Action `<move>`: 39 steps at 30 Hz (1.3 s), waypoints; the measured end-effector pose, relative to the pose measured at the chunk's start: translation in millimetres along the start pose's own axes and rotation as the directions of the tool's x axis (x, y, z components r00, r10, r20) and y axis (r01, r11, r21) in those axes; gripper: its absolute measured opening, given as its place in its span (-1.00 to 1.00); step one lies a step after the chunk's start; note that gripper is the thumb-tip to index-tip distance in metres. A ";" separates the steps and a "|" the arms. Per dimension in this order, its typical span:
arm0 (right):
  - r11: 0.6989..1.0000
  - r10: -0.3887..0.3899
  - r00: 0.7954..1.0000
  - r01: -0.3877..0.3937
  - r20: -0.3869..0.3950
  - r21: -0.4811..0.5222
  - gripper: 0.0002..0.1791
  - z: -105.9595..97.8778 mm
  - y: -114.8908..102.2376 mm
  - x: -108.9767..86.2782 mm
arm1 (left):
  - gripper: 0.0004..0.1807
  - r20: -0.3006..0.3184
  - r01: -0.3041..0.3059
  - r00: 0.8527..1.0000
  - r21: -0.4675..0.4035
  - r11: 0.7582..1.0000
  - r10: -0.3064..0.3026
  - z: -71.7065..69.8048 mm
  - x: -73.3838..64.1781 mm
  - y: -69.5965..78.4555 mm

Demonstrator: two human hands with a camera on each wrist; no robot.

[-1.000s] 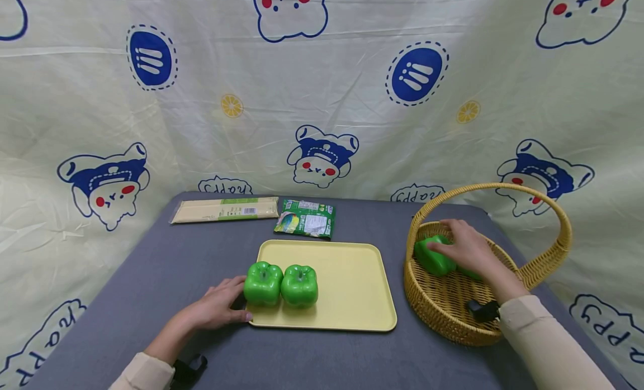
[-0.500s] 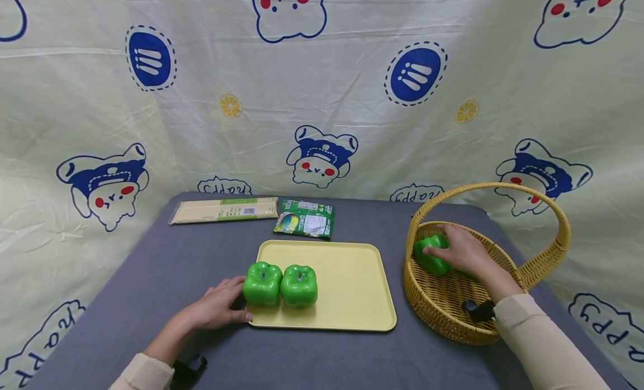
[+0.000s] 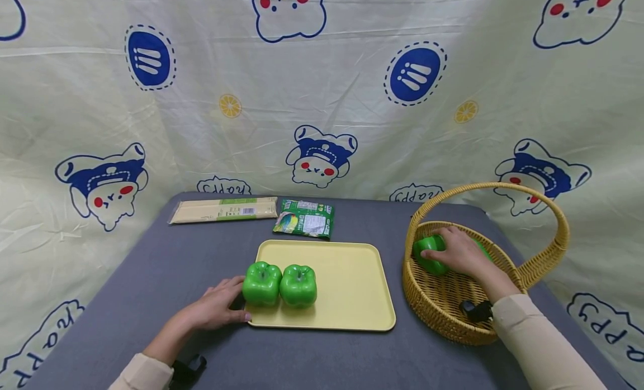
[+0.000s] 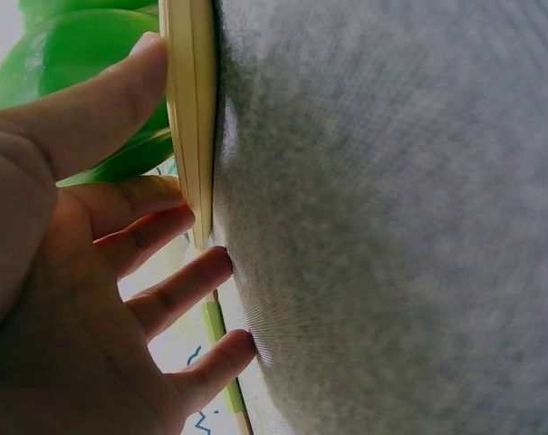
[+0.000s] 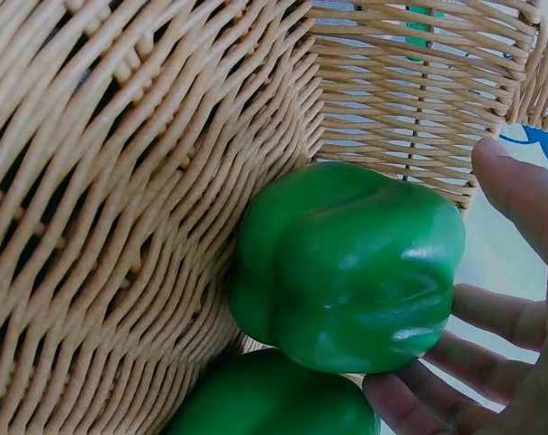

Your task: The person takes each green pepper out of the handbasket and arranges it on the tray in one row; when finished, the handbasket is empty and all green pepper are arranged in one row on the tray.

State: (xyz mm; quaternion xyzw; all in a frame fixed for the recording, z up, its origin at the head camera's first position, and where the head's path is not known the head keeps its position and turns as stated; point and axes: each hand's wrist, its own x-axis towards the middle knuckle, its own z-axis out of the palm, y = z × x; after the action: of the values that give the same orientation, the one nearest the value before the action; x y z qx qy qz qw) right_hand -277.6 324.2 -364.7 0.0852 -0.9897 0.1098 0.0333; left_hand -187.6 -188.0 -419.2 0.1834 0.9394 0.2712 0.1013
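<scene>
Two green bell peppers, a left one (image 3: pixel 262 284) and a right one (image 3: pixel 299 286), sit side by side on the left part of a pale yellow tray (image 3: pixel 352 284). My left hand (image 3: pixel 218 304) rests at the tray's left edge, its thumb at the rim and its fingers spread beside the left pepper. Inside the wicker basket (image 3: pixel 437 309), my right hand (image 3: pixel 460 253) reaches over another green bell pepper (image 5: pixel 355 267). Its fingers lie along that pepper's side, while the thumb stands apart from it in the right wrist view. A further green bell pepper (image 5: pixel 274 399) lies right beside it.
A long clear packet of pale sticks (image 3: pixel 221 209) and a green packet (image 3: pixel 305 218) lie behind the tray on the grey tabletop (image 3: pixel 322 359). The basket's tall handle (image 3: pixel 560 233) arches over my right hand. A printed cloth (image 3: pixel 322 105) hangs behind.
My right hand has shifted slightly left and lower in the basket, and the pepper under it has turned a little. Green now shows behind that hand. The left hand stays put.
</scene>
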 end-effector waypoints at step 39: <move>0.976 -0.193 0.977 0.182 0.092 0.118 -0.32 -5.4 2.5 -20.3 | -0.16 -0.010 -0.041 0.999 0.018 0.999 0.041 -0.7 -0.2 -1.7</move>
State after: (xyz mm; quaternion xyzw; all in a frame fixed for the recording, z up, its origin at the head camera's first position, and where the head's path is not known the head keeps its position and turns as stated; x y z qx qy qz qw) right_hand -257.8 331.0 -361.7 0.1856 -0.9702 0.1552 -0.0122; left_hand -188.0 -189.8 -419.5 0.2023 0.9383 0.2657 0.0893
